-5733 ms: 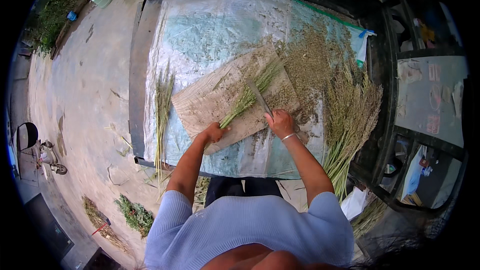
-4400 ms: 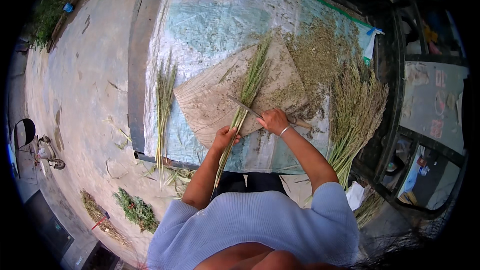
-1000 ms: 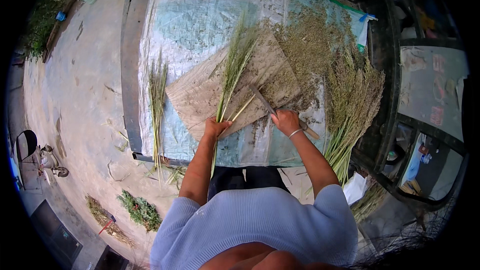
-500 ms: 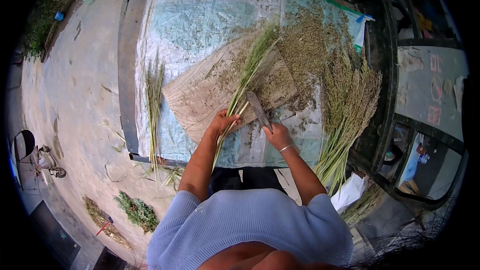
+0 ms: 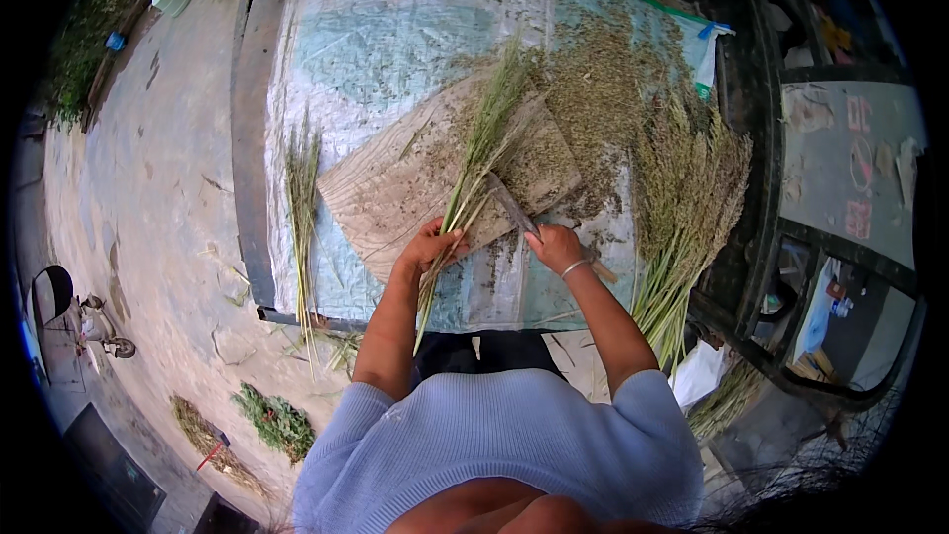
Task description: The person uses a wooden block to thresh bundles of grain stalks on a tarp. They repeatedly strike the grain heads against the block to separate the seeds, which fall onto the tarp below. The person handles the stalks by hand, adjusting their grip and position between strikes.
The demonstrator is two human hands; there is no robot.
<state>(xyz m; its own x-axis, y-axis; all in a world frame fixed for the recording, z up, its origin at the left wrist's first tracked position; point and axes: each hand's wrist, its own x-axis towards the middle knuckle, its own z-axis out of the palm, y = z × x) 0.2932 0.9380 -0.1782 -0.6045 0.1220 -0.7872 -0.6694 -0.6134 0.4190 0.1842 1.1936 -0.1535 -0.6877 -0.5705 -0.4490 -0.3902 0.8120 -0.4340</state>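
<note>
My left hand [image 5: 431, 246] is closed round the lower stems of a small bunch of millet-like stalks [image 5: 483, 133]. Its green, feathery heads lie across a wooden board [image 5: 371, 188], pointing away from me. In my right hand [image 5: 558, 248] is a knife-like tool with a flat, dull grey-brown blade [image 5: 511, 204]. A pale wooden handle end shows past the wrist. The blade's tip rests on or just over the stalks, beyond my left hand; contact cannot be made out. Loose seeds [image 5: 603, 89] are scattered over the board and the sheet beside it.
A pale blue and white woven sheet [image 5: 361, 15] covers the flat bed under the board. To the right lies a large pile of seeded stalks [image 5: 692, 173]; a thinner bunch [image 5: 301, 203] lies at the left. A dark metal frame [image 5: 756, 158] borders the right side.
The held stalks have shifted slightly toward me and left, their heads spreading wider. My right hand has moved a little to the right and away from me, exposing the tool's handle end.
</note>
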